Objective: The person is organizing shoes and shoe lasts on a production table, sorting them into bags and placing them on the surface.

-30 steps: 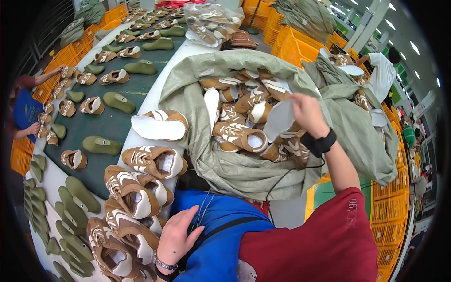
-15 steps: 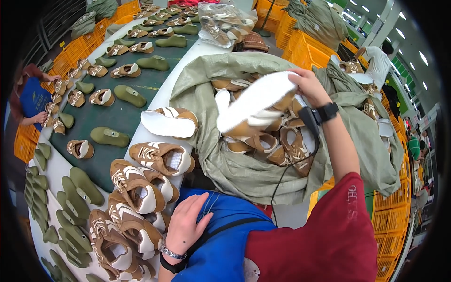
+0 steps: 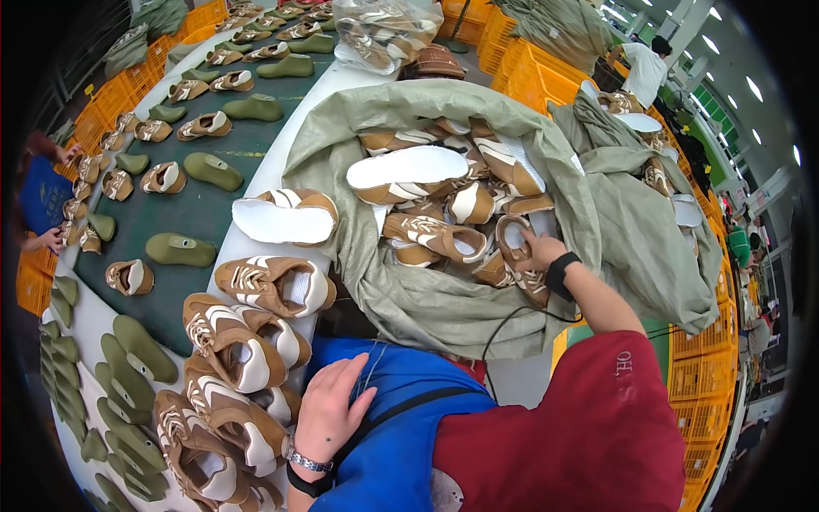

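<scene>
Brown sneakers with white stripes fill a large grey-green sack (image 3: 375, 282) in front of me. My right hand (image 3: 542, 253) reaches into the sack's right side, its fingers closed on the collar of a brown sneaker (image 3: 514, 239). Close by lie a laced sneaker (image 3: 431, 235) and a sneaker on its side (image 3: 408, 171) with its white sole facing up. My left hand (image 3: 333, 405) hangs over my blue apron (image 3: 409, 380), fingers extended and thumb apart, holding nothing. Beside it on the table edge stand several sneakers (image 3: 235, 341).
To the left runs a green conveyor belt (image 3: 162, 209) with sneakers and green shoe lasts (image 3: 181, 249). More lasts (image 3: 128, 388) cover the near left tabletop. Orange crates (image 3: 704, 384) are stacked at right. A person (image 3: 41, 200) works across the belt. A dark cable crosses below the sack.
My right hand has let go of the white-soled sneaker, which now lies in the sack, and has moved down to another sneaker there. My left hand stays near the table edge.
</scene>
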The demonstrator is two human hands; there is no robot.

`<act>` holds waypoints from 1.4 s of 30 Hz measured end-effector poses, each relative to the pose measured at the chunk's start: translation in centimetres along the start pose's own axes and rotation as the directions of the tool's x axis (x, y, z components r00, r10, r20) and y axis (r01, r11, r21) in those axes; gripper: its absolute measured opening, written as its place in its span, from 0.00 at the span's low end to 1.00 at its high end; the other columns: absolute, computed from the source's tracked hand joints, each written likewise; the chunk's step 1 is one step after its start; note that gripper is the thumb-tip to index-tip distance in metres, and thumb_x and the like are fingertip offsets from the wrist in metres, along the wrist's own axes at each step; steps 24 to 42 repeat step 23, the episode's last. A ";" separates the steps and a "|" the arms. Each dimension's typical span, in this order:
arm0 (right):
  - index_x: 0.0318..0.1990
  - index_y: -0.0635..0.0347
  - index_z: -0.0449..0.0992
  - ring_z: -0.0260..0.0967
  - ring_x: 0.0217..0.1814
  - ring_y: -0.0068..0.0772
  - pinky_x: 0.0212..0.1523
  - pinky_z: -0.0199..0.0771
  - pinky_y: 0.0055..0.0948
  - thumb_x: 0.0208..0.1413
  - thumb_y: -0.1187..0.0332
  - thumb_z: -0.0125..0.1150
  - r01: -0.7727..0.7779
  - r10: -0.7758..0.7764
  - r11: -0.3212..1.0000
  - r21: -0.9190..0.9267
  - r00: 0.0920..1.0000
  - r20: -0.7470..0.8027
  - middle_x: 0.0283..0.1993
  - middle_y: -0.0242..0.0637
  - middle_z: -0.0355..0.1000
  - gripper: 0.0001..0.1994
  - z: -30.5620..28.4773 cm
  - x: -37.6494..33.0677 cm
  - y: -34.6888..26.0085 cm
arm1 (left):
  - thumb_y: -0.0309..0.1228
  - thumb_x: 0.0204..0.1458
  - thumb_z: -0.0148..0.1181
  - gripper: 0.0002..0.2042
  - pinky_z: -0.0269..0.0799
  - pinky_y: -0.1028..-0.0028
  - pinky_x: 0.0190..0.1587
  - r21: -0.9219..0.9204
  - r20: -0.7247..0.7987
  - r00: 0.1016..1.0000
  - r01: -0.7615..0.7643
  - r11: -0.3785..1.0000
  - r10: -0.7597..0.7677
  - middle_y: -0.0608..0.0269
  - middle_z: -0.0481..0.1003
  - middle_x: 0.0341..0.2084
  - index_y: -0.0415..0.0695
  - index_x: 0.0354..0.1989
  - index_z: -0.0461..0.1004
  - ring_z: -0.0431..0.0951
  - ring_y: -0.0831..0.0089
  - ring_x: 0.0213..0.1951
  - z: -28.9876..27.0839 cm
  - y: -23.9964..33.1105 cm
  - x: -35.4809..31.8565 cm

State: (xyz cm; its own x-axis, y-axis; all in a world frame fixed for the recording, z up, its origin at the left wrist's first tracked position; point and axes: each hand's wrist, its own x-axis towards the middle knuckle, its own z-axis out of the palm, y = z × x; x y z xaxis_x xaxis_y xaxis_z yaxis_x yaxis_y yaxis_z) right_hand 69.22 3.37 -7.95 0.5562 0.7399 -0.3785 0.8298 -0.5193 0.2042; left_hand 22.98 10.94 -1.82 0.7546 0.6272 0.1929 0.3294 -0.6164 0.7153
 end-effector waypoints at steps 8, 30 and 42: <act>0.26 0.56 0.67 0.68 0.30 0.27 0.29 0.68 0.27 0.34 0.56 0.70 0.305 -0.257 0.805 0.510 0.952 -0.163 0.24 0.33 0.68 0.19 -6.9 -0.7 -0.7 | 0.25 0.40 0.63 0.22 0.68 0.65 0.46 0.005 0.004 1.000 0.011 1.000 -0.011 0.49 0.72 0.39 0.38 0.47 0.67 0.72 0.53 0.43 0.2 0.0 -0.2; 0.57 0.55 0.58 0.70 0.37 0.37 0.41 0.74 0.34 0.44 0.52 0.64 0.390 -0.255 0.646 0.657 0.921 -0.296 0.40 0.39 0.69 0.35 -10.4 11.2 -7.5 | 0.27 0.41 0.62 0.22 0.68 0.65 0.45 0.000 0.007 0.998 0.060 0.998 -0.060 0.48 0.72 0.39 0.40 0.48 0.67 0.72 0.54 0.42 -0.2 -0.3 -0.7; 0.57 0.55 0.58 0.70 0.37 0.37 0.41 0.74 0.34 0.44 0.52 0.64 0.390 -0.255 0.646 0.657 0.921 -0.296 0.40 0.39 0.69 0.35 -10.4 11.2 -7.5 | 0.27 0.41 0.62 0.22 0.68 0.65 0.45 0.000 0.007 0.998 0.060 0.998 -0.060 0.48 0.72 0.39 0.40 0.48 0.67 0.72 0.54 0.42 -0.2 -0.3 -0.7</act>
